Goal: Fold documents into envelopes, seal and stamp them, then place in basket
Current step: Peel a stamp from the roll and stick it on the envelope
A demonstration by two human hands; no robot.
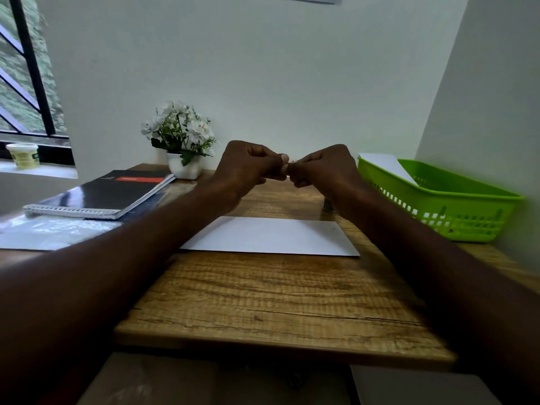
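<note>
A white envelope (271, 236) lies flat on the wooden table (280, 302), in the middle. Above and behind it, my left hand (248, 168) and my right hand (324, 168) are raised with fingers curled, fingertips meeting. Between the fingertips they pinch something very small and pale (289, 163); what it is I cannot tell. A green plastic basket (455, 206) stands at the right edge of the table with a white envelope (385, 165) lying in it.
A black spiral notebook (108, 191) lies at the left on a clear plastic sleeve (52, 232). A small white pot of white flowers (182, 141) stands at the back. A small dark object (328, 206) is partly hidden behind my right wrist. Walls close in behind and right.
</note>
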